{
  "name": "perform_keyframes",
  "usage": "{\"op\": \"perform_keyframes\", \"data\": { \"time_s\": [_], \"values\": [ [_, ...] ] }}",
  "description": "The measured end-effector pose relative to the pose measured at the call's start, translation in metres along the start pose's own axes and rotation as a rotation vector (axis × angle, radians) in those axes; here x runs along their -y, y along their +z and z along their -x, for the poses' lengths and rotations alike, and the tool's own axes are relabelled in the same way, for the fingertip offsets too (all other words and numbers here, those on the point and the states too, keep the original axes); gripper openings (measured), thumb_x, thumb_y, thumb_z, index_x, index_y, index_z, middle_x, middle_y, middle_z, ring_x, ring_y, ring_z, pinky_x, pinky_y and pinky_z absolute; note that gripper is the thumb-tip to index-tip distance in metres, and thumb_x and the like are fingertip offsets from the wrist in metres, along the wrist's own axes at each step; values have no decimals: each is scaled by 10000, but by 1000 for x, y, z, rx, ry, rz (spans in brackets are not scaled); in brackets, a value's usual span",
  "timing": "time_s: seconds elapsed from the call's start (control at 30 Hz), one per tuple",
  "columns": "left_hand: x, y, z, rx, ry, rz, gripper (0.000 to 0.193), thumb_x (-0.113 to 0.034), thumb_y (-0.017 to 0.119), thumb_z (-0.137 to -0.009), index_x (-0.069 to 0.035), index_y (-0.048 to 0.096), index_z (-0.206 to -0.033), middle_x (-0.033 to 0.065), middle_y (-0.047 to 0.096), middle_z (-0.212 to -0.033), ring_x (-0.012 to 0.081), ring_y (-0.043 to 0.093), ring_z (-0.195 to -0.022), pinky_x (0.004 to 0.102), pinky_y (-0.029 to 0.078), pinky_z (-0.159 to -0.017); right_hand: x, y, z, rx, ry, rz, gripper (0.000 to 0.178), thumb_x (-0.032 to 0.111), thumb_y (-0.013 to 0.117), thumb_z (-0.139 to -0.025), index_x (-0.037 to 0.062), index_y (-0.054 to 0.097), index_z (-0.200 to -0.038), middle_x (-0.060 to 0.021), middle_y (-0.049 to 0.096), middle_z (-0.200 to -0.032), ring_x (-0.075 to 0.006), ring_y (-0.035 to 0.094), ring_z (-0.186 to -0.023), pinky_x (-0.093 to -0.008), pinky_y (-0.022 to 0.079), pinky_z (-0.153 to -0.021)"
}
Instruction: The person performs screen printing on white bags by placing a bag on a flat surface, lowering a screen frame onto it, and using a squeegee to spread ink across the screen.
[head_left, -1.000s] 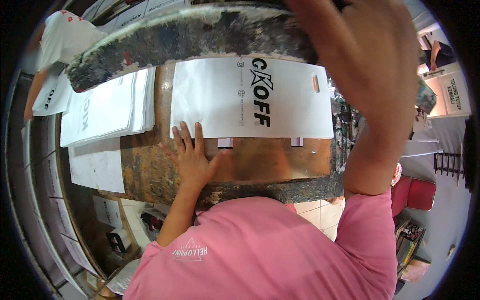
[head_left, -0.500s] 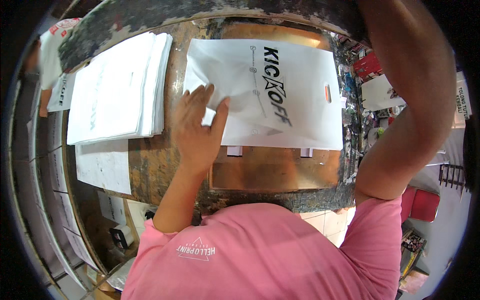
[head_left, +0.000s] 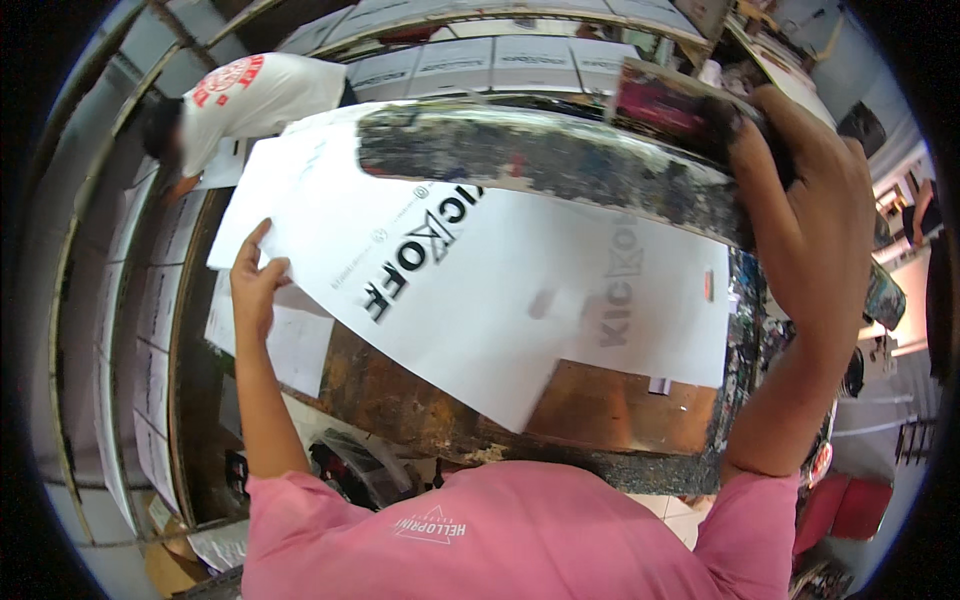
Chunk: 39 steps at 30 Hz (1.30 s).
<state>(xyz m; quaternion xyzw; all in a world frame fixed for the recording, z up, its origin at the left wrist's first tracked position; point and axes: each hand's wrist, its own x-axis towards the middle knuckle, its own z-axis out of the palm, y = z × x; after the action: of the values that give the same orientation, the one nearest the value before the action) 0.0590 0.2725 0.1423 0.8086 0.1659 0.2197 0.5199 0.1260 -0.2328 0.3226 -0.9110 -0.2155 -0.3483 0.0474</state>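
My left hand (head_left: 258,285) is at the near left edge of a white plastic bag (head_left: 450,320) printed in black, thumb and fingers closed on that edge. The bag slants across the worktable, blurred at its near corner. A second white bag (head_left: 660,300) lies under it at the right, with faint print and a handle slot. Above both, a paint-stained screen-printing frame (head_left: 540,150) is raised. My right hand (head_left: 805,190) is closed around its right end, beside a dark block with a magenta face (head_left: 660,108); the fingertips are partly hidden.
A worn worktable (head_left: 630,400) with a copper-brown surface stands before me. A white stack (head_left: 270,180) lies at its left. Another person in a white shirt (head_left: 270,90) bends over beyond it. Shelves with printed white bags (head_left: 450,65) run along the back and left. A red chair (head_left: 845,515) stands at lower right.
My left hand has moved left with the printed bag, swinging it off the table's middle toward the stack. Another bag shows beneath. The view has tilted up, bringing my right hand into sight.
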Motion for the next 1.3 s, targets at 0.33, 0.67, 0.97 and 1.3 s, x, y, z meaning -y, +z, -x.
{"op": "perform_keyframes", "data": {
  "time_s": [0.33, 0.67, 0.97, 1.3],
  "values": [
    [25, -39, -78, -178, 649, -812, 728, -245, 809, -842, 62, 500, -1426, 267, 611, -1329, 371, 651, -1119, 421, 484, -1014, 15, 10, 13, -37, 80, -72, 580, 373, 611, -934, 80, 510, -1425, -246, 682, -971, -406, 626, -913, -476, 468, -826],
    [1, 154, 243, 533, -593, 1162, 1070, -838, 407, -877, 42, 330, -1481, 246, 529, -1419, 368, 547, -1306, 566, 380, -1152, -3, 97, 144, 795, -59, -546, 368, 140, 702, -874, 95, 647, -1234, -151, 651, -1120, -375, 598, -1033, -467, 478, -923],
    [56, 171, 258, 459, -828, 1071, 996, -806, 319, -937, 35, 373, -1469, 210, 538, -1418, 341, 549, -1298, 521, 434, -1104, -83, 359, 41, 206, -197, -215, 289, 255, 643, -920, 205, 638, -1204, -78, 662, -962, -327, 647, -944, -473, 512, -792],
    [69, 164, 262, 512, -783, 994, 1035, -837, 295, -913, 30, 393, -1470, 191, 533, -1450, 350, 549, -1316, 537, 461, -1087, -45, 355, 91, 277, -121, -146, 295, 400, 713, -875, 145, 642, -1006, -70, 624, -909, -282, 651, -896, -433, 557, -681]
  ]
}}
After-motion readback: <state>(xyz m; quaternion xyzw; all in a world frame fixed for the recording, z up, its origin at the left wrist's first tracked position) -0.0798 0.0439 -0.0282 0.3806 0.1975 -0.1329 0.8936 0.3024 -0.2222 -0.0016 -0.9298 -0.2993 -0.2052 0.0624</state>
